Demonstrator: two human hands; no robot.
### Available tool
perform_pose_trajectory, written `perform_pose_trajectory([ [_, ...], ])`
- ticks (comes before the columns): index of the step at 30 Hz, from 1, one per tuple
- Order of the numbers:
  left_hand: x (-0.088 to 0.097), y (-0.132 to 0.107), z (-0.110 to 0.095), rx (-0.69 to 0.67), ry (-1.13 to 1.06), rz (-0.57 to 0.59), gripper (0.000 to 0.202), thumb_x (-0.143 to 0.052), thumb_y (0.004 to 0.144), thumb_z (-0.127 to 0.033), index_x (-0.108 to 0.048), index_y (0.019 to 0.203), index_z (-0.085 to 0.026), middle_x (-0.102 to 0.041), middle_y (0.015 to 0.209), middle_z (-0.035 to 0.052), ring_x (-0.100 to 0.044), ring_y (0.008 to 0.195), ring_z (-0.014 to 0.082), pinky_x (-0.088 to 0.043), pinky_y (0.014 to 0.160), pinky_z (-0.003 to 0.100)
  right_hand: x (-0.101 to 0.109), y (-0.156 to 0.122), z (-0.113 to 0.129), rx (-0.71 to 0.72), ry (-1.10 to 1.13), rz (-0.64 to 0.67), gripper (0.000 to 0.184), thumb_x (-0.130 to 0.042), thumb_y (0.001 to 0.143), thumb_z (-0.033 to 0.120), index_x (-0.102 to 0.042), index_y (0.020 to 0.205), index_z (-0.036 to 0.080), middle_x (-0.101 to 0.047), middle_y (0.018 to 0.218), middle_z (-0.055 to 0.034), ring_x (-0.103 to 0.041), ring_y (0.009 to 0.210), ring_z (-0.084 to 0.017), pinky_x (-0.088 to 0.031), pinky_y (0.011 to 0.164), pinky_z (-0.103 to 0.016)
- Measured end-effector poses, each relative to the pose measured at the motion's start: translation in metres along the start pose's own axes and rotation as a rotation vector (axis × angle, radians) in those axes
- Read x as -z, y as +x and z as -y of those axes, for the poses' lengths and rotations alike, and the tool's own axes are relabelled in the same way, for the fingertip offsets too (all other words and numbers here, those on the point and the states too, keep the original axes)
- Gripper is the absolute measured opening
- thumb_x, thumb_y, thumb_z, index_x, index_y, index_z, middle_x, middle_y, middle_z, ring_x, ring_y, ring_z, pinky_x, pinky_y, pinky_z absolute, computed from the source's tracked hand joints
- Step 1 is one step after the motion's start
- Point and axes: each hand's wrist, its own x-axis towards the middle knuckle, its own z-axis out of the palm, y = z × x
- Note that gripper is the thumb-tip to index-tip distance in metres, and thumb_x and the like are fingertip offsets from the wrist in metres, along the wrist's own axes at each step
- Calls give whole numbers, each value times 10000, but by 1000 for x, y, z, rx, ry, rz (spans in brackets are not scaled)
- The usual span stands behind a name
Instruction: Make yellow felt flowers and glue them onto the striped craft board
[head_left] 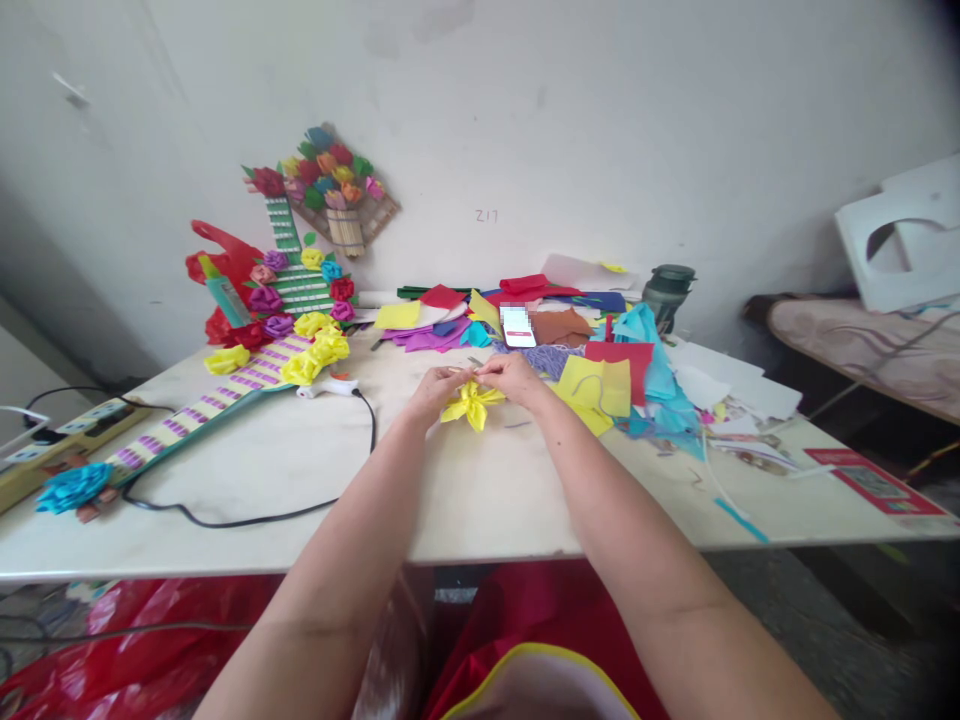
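Note:
Both my hands meet over the middle of the white table [480, 500]. My left hand [433, 385] and my right hand [510, 375] pinch the top of a yellow paper flower [471, 404] from either side, fingers closed on it. Its petals hang down just above the tabletop. A thin stick-like piece shows between my fingertips, too small to name.
A white glue gun [330, 386] with a black cord [247, 518] lies left of my hands. Decorated stick boards with paper flowers [300, 350] stand at the left. Coloured paper sheets [600, 385], a phone [517, 327] and a dark jar [667, 290] crowd the back right. A power strip [67, 430] sits far left.

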Motion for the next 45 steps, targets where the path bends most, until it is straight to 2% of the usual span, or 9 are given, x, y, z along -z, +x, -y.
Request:
perform_pose_trajectory([
  [5, 1, 2, 2, -55, -23, 25, 335, -669, 604, -449, -623, 658, -122, -585, 653, 30, -518, 573, 119, -385, 544, 242, -2, -1, 0, -10, 23, -2, 105, -631, 617, 180, -704, 677, 135, -665, 675, -40, -592, 627, -130, -449, 572, -224],
  [10, 2, 2, -1, -82, 2, 6, 292, -677, 599, -411, -645, 685, -134, -624, 844, 58, -548, 695, 142, -402, 616, 253, -2, -2, 4, -77, 97, 1, 118, -642, 593, 191, -698, 675, 127, -664, 659, -36, -587, 614, -126, -449, 564, -222],
  [15, 2, 3, -2, -156, -41, 27, 231, -687, 593, -366, -645, 639, -143, -603, 999, 74, -551, 858, 178, -405, 723, 274, 0, -5, 12, -139, 139, 12, 152, -647, 578, 215, -697, 679, 113, -660, 647, -39, -573, 593, -120, -436, 558, -224],
  [22, 5, 3, -2, -132, -75, 28, 194, -692, 584, -312, -635, 624, -131, -585, 1057, 92, -552, 884, 197, -409, 734, 301, 5, -8, 18, -133, 153, 73, 216, -622, 607, 230, -701, 759, 98, -650, 665, -39, -526, 558, -93, -408, 526, -214],
  [30, 7, 4, 1, -124, -66, 49, 182, -678, 586, -295, -662, 659, -129, -598, 1059, 102, -563, 875, 206, -411, 765, 324, 5, -5, 10, -33, 31, 132, 201, -578, 674, 239, -706, 763, 112, -650, 668, -32, -517, 580, -93, -385, 547, -207],
  [36, 6, 3, 0, -72, -79, 45, 207, -682, 579, -313, -671, 675, -130, -611, 1021, 98, -576, 804, 200, -431, 732, 337, 3, -1, 3, 49, -190, 159, 223, -541, 738, 261, -701, 767, 108, -638, 682, -42, -524, 637, -104, -369, 581, -204],
  [41, 5, 1, -4, -23, -45, 17, 254, -697, 571, -335, -677, 729, -138, -635, 923, 85, -577, 769, 194, -429, 711, 322, 2, 0, 1, 82, -328, 190, 245, -501, 782, 286, -695, 779, 135, -633, 721, -40, -533, 677, -111, -370, 619, -209],
  [45, 4, 1, -4, 16, -32, 3, 270, -698, 574, -348, -675, 749, -143, -640, 795, 65, -573, 724, 182, -422, 693, 312, 2, -1, 0, 139, -447, 163, 262, -472, 804, 308, -687, 809, 158, -632, 806, -46, -545, 737, -124, -369, 639, -217],
])
